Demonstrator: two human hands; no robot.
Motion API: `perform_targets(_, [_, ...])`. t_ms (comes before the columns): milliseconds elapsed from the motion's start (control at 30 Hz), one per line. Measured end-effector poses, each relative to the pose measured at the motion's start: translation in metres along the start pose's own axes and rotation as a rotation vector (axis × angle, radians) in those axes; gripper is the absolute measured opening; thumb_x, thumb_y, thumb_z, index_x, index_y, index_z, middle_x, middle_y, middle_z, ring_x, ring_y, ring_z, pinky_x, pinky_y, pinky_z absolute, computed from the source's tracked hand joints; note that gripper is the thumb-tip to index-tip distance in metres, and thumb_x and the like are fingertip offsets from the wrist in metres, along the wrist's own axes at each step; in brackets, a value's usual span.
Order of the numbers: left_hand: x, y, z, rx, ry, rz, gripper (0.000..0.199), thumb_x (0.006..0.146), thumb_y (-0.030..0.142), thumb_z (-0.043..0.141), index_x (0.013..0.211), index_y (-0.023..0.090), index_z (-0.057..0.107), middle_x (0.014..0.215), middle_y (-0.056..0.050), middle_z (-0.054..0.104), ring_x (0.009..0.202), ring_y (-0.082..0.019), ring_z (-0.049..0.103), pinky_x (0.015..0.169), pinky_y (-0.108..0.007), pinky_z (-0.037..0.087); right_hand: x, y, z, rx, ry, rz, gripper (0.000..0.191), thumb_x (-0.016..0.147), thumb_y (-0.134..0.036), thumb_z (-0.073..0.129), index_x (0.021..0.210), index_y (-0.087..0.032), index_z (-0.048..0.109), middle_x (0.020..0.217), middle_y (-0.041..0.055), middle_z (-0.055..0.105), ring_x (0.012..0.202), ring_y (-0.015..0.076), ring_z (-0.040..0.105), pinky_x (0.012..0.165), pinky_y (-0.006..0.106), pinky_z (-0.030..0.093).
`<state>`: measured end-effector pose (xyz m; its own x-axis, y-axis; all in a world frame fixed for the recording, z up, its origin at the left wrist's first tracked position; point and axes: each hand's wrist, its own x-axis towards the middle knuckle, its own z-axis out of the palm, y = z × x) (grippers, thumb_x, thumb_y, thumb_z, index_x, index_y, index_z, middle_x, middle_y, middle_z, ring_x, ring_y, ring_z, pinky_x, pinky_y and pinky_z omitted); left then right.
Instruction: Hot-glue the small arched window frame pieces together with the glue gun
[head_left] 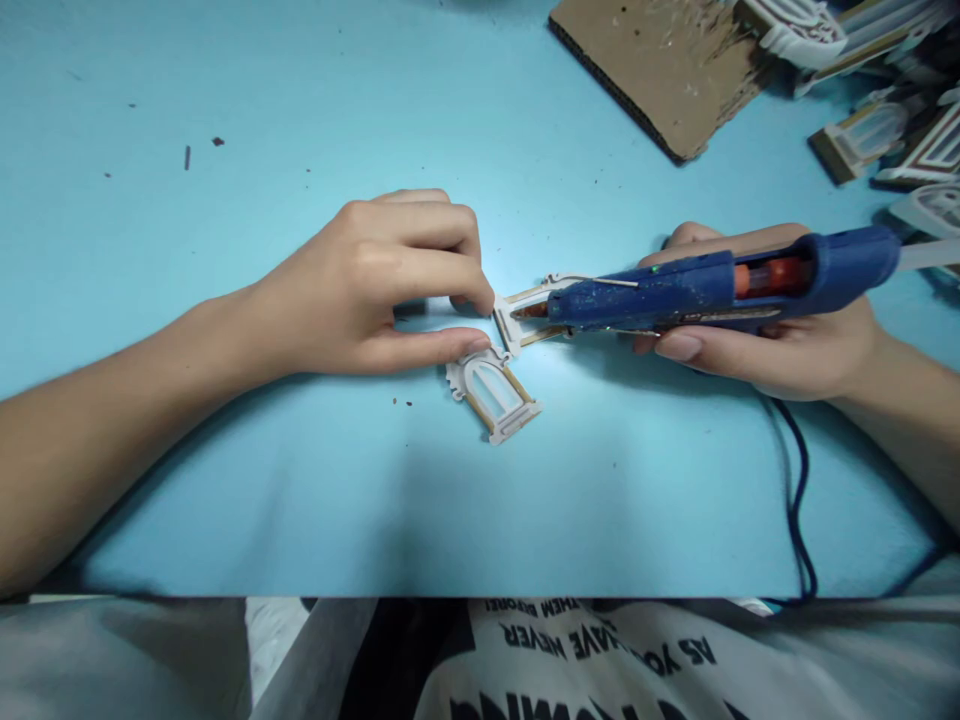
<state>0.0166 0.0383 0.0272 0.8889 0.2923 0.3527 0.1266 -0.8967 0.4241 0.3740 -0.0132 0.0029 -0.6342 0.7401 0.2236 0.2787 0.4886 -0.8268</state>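
Note:
My right hand is wrapped around a blue hot glue gun, with a translucent glue stick sticking out of its back end. The nozzle points left, over one end of a small white and tan miniature window frame. Most of that frame is hidden under the gun. My left hand steadies this end, its index fingertip at the edge and its thumb curled close by. Just below the thumb lies a second miniature arched window frame, flat and tilted on the blue table.
A torn piece of cardboard lies at the back right. Several more small window pieces are heaped at the far right. The gun's dark cord runs down to the table's front edge. Small dark scraps dot the left side.

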Motion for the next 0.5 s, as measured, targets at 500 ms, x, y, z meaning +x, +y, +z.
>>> perform_targets(500, [-0.0003,0.0012,0.0016,-0.011,-0.021,-0.024,0.028,0.109,0.036,0.074,0.113,0.010,0.083,0.102,-0.012,0.075,0.090,-0.017,0.062,0.083,-0.034,0.050,-0.0028,0.0022,0.0022,-0.015,0.013,0.008,0.040,0.111,-0.055,0.075,0.088,-0.024,0.066,0.082,0.0039,0.068,0.075,0.0177,0.063,0.064,0.036,0.048])
